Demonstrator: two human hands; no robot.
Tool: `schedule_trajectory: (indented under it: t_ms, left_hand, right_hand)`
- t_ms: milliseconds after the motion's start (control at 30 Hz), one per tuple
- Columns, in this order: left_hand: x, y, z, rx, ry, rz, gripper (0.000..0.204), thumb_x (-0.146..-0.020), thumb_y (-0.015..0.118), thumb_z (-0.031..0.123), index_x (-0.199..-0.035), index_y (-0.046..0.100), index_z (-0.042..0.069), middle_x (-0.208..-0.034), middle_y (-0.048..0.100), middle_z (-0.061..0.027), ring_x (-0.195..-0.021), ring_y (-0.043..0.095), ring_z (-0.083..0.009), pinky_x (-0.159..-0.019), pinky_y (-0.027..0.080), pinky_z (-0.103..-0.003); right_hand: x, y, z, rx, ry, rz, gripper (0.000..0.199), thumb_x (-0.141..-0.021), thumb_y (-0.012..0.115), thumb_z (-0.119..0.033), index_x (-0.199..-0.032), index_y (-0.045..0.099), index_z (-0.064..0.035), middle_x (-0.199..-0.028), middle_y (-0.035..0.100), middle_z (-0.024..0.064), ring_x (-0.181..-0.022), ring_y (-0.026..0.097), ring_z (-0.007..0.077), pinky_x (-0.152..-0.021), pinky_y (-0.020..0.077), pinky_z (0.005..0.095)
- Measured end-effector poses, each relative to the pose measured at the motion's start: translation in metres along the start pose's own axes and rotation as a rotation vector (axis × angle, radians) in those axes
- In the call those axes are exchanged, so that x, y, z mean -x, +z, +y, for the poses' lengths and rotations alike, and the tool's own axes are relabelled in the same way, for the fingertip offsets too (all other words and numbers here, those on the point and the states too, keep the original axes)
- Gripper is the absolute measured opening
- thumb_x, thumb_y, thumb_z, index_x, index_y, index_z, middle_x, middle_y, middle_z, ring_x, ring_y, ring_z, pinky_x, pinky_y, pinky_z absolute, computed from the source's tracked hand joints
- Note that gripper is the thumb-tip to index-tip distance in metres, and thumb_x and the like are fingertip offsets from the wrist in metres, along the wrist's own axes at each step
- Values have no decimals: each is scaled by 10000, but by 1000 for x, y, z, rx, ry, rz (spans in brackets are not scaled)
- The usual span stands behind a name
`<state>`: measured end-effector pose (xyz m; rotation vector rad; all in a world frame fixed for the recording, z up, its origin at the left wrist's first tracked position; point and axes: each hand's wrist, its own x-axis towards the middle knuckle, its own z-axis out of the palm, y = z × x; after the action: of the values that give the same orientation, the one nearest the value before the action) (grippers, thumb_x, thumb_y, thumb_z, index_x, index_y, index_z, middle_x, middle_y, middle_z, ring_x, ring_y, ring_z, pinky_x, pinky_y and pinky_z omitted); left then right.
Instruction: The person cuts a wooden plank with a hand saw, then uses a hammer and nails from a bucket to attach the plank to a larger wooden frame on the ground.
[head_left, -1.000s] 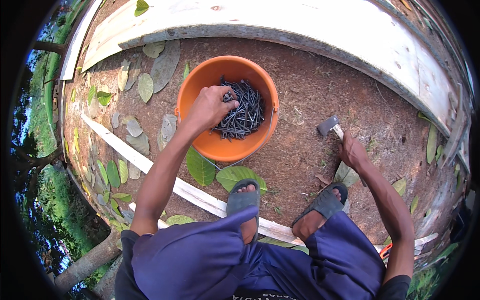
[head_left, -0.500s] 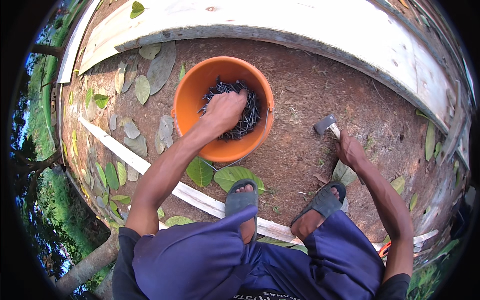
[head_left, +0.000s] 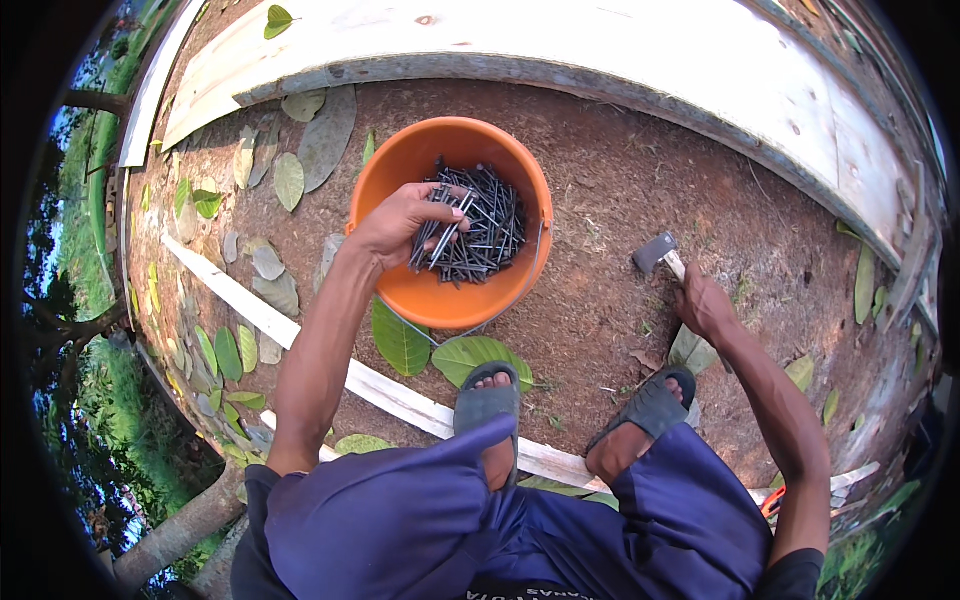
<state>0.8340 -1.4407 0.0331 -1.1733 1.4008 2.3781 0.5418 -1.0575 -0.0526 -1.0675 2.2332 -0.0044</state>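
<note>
An orange bucket [head_left: 385,290] stands on the ground in front of my feet, with a heap of dark metal nails [head_left: 495,215] inside. Over the left part of its mouth is my left hand [head_left: 408,222], its thumb and fingers closed on a few nails [head_left: 455,228]. How many it holds I cannot make out against the heap. To the right, my right hand [head_left: 706,303] is wrapped round the pale handle of a hammer [head_left: 655,252]. The hammer's dark head points away to the left, above the bare soil.
A long, pale wooden board [head_left: 560,45] lies across the far side. A thin wooden strip [head_left: 400,400] runs from the left to my sandals [head_left: 487,405]. Green leaves [head_left: 470,358] and dry ones lie about. An orange-handled tool [head_left: 772,502] is partly hidden by my right arm.
My left hand has drawn back from deep in the nails toward the bucket's left side, turning so that nails show in its fingers. The right hand and hammer have barely moved.
</note>
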Motion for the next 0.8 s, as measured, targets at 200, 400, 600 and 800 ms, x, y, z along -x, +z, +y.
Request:
schedule_trajectory:
  t_ms: [200, 400, 600, 800]
  left_hand:
    - [5, 1, -11, 325, -9, -217, 586, -941, 620, 20, -1486, 410, -24, -966, 707, -119, -831, 736, -174, -693, 649, -307]
    - [7, 11, -15, 438, 6, -214, 592, -940, 569, -4, -1501, 382, -23, -984, 670, -147, -841, 725, -206, -704, 684, -394]
    - [5, 8, -20, 491, -8, -261, 394, -1005, 489, 103, -1373, 494, -36, -946, 683, -151, -796, 735, -226, -689, 686, -441]
    - [9, 5, -23, 426, -63, -185, 450, -1078, 446, 341, -1313, 534, -32, -899, 634, -89, -712, 667, -163, -601, 641, -361]
  right_hand:
    - [1, -1, -2, 1, -19, 25, 287, -955, 566, -208, -1069, 426, 16, -821, 665, 337, -782, 660, 533, -720, 517, 604]
    - [1, -1, 3, 1, -17, 20, 289, -955, 567, -206, -1064, 420, 16, -822, 664, 325, -788, 660, 525, -710, 516, 596]
    - [0, 3, 5, 22, -1, 17, 290, -955, 572, -211, -1081, 430, 9, -821, 666, 316, -794, 661, 524, -714, 518, 594]
    - [3, 0, -4, 50, 0, 0, 281, -959, 576, -218, -1077, 446, 1, -840, 672, 322, -795, 670, 516, -705, 526, 588]
